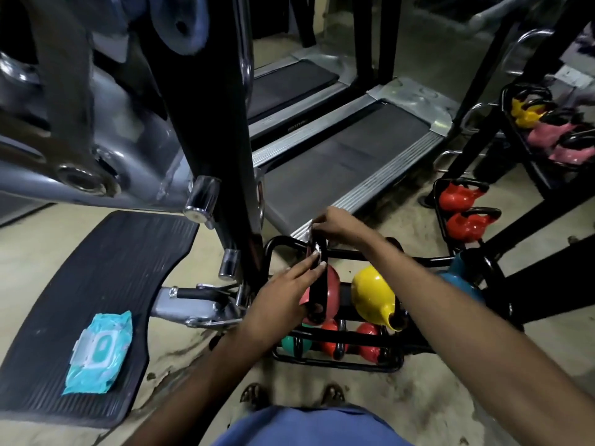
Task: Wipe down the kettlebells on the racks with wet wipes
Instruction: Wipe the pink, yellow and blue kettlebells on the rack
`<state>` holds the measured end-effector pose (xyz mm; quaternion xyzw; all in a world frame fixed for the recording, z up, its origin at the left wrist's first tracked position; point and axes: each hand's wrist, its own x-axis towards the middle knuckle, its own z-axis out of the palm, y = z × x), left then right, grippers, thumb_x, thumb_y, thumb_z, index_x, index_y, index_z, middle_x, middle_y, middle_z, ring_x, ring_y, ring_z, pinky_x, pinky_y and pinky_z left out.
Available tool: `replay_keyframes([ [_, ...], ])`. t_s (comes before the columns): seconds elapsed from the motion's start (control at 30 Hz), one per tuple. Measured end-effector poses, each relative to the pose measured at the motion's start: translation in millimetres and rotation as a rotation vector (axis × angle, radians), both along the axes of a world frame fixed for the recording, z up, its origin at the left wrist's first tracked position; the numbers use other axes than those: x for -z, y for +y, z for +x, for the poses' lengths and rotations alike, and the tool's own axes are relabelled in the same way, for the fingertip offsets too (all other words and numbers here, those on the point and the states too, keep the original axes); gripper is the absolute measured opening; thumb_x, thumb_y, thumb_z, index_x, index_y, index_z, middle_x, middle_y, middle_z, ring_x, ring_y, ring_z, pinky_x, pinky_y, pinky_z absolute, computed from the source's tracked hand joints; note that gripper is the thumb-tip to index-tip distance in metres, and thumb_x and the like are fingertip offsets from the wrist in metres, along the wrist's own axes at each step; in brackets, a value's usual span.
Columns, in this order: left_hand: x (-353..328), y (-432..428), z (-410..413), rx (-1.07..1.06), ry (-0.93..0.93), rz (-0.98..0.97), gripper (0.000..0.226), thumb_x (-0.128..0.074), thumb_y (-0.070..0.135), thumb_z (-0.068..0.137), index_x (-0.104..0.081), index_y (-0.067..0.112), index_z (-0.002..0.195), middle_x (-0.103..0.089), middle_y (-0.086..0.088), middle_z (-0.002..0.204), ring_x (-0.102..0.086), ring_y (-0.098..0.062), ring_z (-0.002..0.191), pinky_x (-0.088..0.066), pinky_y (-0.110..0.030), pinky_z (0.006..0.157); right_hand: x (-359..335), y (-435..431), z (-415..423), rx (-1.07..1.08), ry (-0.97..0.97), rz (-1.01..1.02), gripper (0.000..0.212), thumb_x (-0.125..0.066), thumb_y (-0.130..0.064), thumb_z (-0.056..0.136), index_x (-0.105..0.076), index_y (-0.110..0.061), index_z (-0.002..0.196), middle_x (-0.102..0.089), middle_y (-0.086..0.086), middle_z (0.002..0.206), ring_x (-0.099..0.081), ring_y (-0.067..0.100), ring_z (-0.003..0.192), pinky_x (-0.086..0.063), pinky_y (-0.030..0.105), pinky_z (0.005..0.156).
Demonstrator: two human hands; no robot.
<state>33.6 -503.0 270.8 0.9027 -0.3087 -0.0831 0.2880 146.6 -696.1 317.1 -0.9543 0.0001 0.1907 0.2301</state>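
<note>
A pinkish-red kettlebell (334,284) with a black handle stands at the left end of the top shelf of a low black rack (280,244). My left hand (283,292) grips that handle from the left, thumb showing through the loop. My right hand (335,224) reaches in from the right and pinches a white wet wipe (315,247) against the top of the handle. A yellow kettlebell (370,294) and a blue kettlebell (460,278) stand beside it on the same shelf. On the lower shelf sit a green kettlebell (291,344) and two red ones (331,342).
A teal wet wipes pack (99,346) lies on a black ribbed footplate (96,259) at the left. A black machine post (235,156) rises just left of the rack. Treadmills (347,156) lie behind. A second rack at the right holds red kettlebells (457,196), yellow (528,114) and pink ones.
</note>
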Motion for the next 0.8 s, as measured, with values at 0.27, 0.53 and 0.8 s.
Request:
replay_keyframes([
  [0.27,2.4,2.8,1.4,0.035,-0.011,-0.033,0.087,-0.08,0.031,0.088,-0.03,0.036,0.159,-0.016,0.023,0.168,-0.046,-0.021,0.143,-0.049,-0.047,0.107,48.2,10.1,-45.4,0.673,-0.313,0.43,0.028,-0.064,-0.024,0.088,-0.068,-0.008,0.066,-0.067,0.013,0.067,-0.064,0.025,0.065,-0.053,0.041,0.064],
  [0.53,0.8,3.6,4.0,0.047,0.012,-0.081,0.085,-0.081,0.029,0.086,-0.036,0.034,0.158,-0.016,0.025,0.168,-0.044,-0.014,0.145,-0.05,-0.045,0.107,47.9,23.8,-75.2,1.253,0.002,1.237,0.018,-0.057,0.001,0.094,-0.066,-0.007,0.081,-0.066,0.008,0.067,-0.063,0.013,0.054,-0.05,0.02,0.045],
  [0.8,4.7,4.9,5.5,0.061,0.006,-0.074,0.086,-0.08,0.028,0.087,-0.033,0.035,0.159,-0.016,0.022,0.169,-0.04,-0.013,0.148,-0.05,-0.044,0.107,55.2,33.2,-70.5,1.191,-0.019,1.281,0.021,-0.048,-0.001,0.096,-0.068,0.001,0.1,-0.072,0.022,0.085,-0.071,0.031,0.069,-0.057,0.031,0.055],
])
